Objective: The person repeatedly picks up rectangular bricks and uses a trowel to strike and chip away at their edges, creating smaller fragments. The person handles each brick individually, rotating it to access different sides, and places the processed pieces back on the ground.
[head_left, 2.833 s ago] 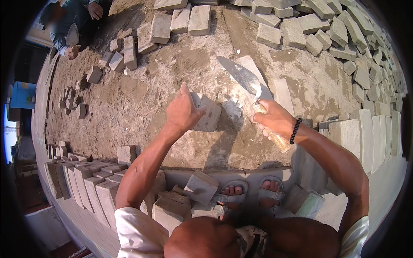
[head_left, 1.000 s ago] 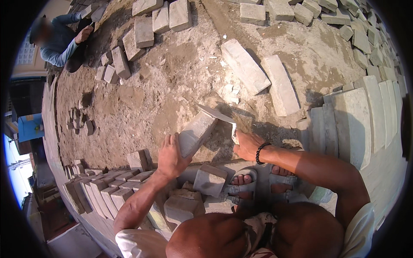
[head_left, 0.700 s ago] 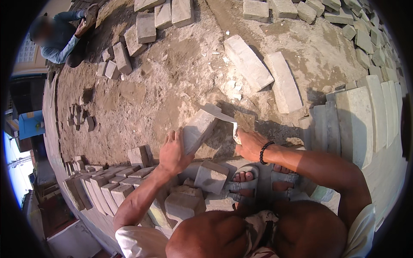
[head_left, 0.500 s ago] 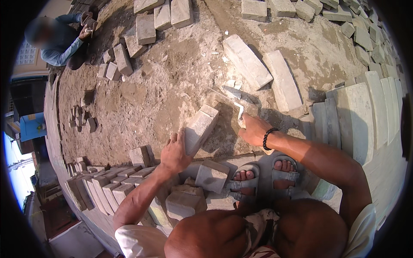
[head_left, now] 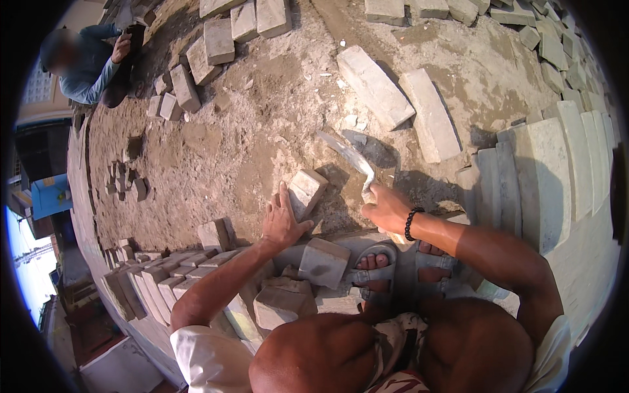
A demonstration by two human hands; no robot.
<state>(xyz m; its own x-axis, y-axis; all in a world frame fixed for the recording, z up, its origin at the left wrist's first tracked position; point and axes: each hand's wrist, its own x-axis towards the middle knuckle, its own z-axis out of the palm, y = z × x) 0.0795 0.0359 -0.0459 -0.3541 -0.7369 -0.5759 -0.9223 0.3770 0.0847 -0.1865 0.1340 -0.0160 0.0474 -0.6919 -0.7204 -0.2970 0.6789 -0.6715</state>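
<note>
My left hand (head_left: 282, 221) grips a pale grey brick (head_left: 306, 192), fingers along its left side and thumb across its near end. Part of the near end is hidden by the hand. My right hand (head_left: 391, 208), with a black beaded bracelet at the wrist, is closed around the handle of a trowel (head_left: 354, 156). Its metal blade points up and left, above the sandy ground just beyond the brick. Another brick (head_left: 324, 262) lies closer to my feet, between the left forearm and the sandal.
Two long blocks (head_left: 429, 114) lie on the sand ahead to the right. Slabs (head_left: 537, 177) stand stacked at the right, and a row of bricks (head_left: 157, 278) lines the left. A crouching person (head_left: 92, 72) works at the far left. My sandalled feet (head_left: 373, 272) are close below the trowel.
The trowel has turned so that its blade shows broadly. The brick under my left hand now looks shorter, and that hand has shifted right and up along it. The other person's hands have moved.
</note>
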